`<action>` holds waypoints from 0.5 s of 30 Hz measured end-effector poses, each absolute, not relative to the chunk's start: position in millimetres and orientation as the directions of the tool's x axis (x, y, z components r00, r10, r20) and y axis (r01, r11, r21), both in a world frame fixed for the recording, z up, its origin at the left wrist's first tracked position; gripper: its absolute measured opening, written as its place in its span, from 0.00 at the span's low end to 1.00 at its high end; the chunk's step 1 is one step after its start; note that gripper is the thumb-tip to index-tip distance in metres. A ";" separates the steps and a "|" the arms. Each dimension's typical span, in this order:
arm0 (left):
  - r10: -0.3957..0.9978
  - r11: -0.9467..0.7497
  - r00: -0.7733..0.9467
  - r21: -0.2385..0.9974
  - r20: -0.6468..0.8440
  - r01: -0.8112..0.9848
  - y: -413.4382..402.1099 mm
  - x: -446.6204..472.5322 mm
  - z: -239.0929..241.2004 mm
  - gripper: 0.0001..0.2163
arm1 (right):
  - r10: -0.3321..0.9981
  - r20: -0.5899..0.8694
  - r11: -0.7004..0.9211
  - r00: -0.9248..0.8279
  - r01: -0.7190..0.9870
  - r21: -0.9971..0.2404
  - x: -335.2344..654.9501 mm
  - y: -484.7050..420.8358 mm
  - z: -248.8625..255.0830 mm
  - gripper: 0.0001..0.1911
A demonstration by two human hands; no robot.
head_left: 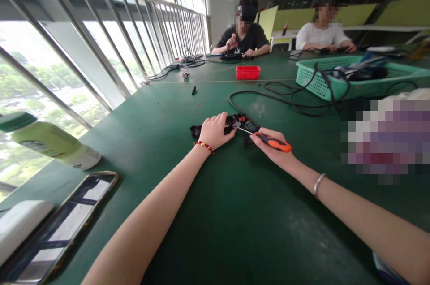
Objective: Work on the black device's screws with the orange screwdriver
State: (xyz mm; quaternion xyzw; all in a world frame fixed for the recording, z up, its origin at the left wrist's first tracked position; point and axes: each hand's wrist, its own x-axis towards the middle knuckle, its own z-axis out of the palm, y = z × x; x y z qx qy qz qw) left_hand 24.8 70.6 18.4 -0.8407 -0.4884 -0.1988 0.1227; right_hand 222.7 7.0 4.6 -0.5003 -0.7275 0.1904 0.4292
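An opened black corded device (196, 131) lies on the green table, with red parts and thin coloured wires showing at its right end. Wrapped over its middle is my left hand (217, 131), fingers closed on the casing. My right hand (271, 147) grips a screwdriver (273, 142) with an orange and black handle. The screwdriver's metal shaft points left, its tip at the wired part of the device beside my left fingertips. Whether the tip sits on a screw is too small to tell. A small dark piece (247, 140) lies just below the device.
Beyond are a small black part (194, 90), a red tray (247, 73) and a green basket (317, 83) holding cables. A black cord (268, 92) loops rightward. At left are a bottle (53, 144), a phone (72, 226) and a white box (23, 220). Two people sit across the table.
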 end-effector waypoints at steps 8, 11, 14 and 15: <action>0.808 -0.458 0.432 -0.033 0.400 0.888 69.7 26.1 20.4 0.20 | 0.870 0.477 0.472 -0.124 0.490 -0.733 221.3 7.0 4.8 0.13; 0.825 -0.424 0.413 -0.060 0.386 0.904 68.4 28.3 21.8 0.19 | 0.880 0.469 0.442 -0.072 0.487 -0.753 221.7 7.7 6.6 0.12; 0.825 -0.412 0.416 -0.095 0.382 0.906 65.5 30.9 23.8 0.19 | 0.913 0.402 0.387 -0.064 0.441 -0.810 222.4 7.7 9.2 0.15; 0.821 -0.416 0.423 -0.105 0.383 0.903 64.4 31.6 24.4 0.19 | 0.923 0.380 0.370 -0.067 0.431 -0.823 222.6 7.8 9.8 0.17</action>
